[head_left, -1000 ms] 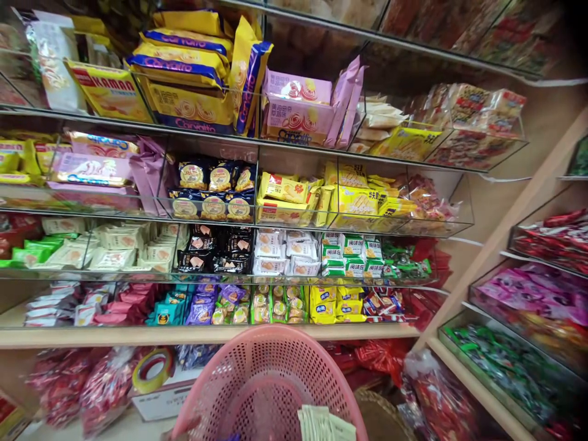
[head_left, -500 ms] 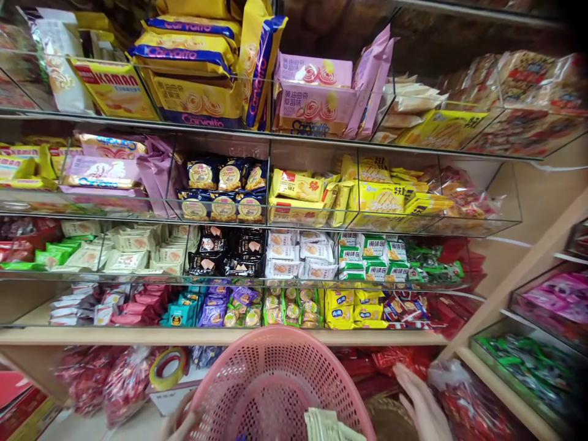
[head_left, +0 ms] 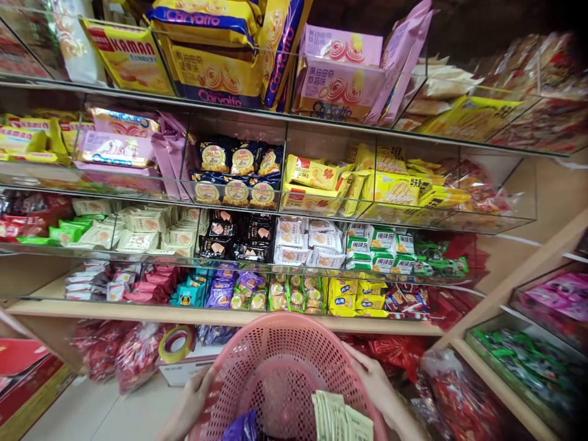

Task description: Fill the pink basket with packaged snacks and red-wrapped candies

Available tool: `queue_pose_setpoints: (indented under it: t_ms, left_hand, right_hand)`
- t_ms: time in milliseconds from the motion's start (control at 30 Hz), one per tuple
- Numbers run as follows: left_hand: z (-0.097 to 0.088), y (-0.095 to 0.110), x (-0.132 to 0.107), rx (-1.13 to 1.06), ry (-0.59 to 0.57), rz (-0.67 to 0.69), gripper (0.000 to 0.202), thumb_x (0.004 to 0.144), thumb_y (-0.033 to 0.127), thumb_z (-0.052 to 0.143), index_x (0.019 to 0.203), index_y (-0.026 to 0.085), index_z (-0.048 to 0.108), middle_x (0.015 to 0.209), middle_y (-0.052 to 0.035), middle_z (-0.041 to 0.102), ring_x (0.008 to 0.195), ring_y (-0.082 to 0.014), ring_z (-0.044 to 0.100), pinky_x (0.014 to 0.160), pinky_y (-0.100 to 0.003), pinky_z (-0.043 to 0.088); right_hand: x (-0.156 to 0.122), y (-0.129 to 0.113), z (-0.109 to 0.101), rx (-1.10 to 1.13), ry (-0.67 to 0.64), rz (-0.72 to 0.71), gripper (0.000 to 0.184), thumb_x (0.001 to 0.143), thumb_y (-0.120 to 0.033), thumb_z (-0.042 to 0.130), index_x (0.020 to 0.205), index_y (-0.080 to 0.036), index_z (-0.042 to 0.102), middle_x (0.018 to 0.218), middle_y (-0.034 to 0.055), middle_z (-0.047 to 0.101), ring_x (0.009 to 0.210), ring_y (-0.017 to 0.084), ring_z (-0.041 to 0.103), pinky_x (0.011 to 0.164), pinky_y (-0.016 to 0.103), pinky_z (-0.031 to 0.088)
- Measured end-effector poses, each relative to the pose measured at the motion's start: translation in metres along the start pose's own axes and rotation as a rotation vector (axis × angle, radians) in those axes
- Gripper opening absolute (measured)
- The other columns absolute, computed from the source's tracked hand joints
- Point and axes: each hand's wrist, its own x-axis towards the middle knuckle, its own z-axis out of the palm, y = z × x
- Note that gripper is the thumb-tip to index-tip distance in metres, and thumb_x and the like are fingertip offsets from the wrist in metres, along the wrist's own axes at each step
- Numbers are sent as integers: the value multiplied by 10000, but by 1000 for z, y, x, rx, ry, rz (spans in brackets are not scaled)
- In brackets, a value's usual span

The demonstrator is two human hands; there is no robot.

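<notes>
A pink perforated plastic basket [head_left: 285,327] is in front of me at the bottom middle. Pale cream wrapped snack packets [head_left: 337,416] lie inside it on the right, with purple packets [head_left: 242,427] near its lower edge. My left hand [head_left: 195,395] is closed on the basket's left rim. Against the right rim, my right hand [head_left: 374,383] has its fingers over the edge, gripping it; the fingertips are partly hidden.
Shelves with clear bins of wrapped snacks [head_left: 239,239] rise ahead. Bags of red packets [head_left: 140,355] and a tape roll [head_left: 177,343] on a white box [head_left: 184,367] sit below. Side shelves hold green packets [head_left: 528,367]; a red bag [head_left: 459,392] is at right.
My right hand has moved left from beside the basket onto its right rim. The left hand stays on the rim. The view has shifted, and purple packets show more in the basket.
</notes>
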Motion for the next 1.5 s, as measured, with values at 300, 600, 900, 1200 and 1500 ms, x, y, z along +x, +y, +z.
queue_pose_setpoints:
  t_ms: [300, 600, 900, 1200, 1500]
  left_hand:
    - [-17, 8, -8, 64, -61, 30, 581, 730, 612, 489, 1104, 169, 497, 815, -78, 653, 543, -124, 591, 461, -218, 441]
    - [-20, 13, -13, 70, -97, 48, 585, 690, 626, 527, 1053, 168, 498, 774, -65, 644, 535, -120, 585, 453, -217, 448]
    - [-25, 15, -13, 94, -19, 89, 584, 650, 634, 550, 1013, 177, 526, 668, -44, 635, 528, -152, 598, 406, -215, 444]
    - [-41, 21, 20, 172, -21, 225, 464, 483, 594, 656, 729, 202, 631, 885, -84, 701, 934, -305, 618, 735, -361, 558]
    - [-56, 8, 56, 164, 61, 406, 631, 558, 576, 658, 1030, 163, 592, 1144, -129, 631, 1100, -297, 555, 906, -359, 485]
  right_hand:
    - [-11, -1, 8, 109, -7, 72, 523, 683, -480, 623, 1122, -195, 619, 1206, 71, 585, 1185, 260, 482, 1044, 460, 295]
    - [-24, -19, 0, 79, 27, 55, 472, 680, -442, 626, 1090, -210, 637, 1212, 57, 577, 1187, 253, 480, 1051, 455, 289]
    - [-17, -11, 13, 113, -4, 66, 450, 675, -431, 628, 1062, -204, 654, 1199, 69, 590, 1194, 247, 473, 1052, 451, 282]
    - [17, -23, 0, -112, -21, 5, 516, 657, -525, 617, 1032, -175, 676, 1185, 107, 605, 1177, 281, 489, 1041, 438, 305]
    - [72, -212, -2, -635, 21, -675, 384, 844, -390, 471, 1190, -243, 551, 1243, 37, 553, 1161, 211, 484, 988, 385, 376]
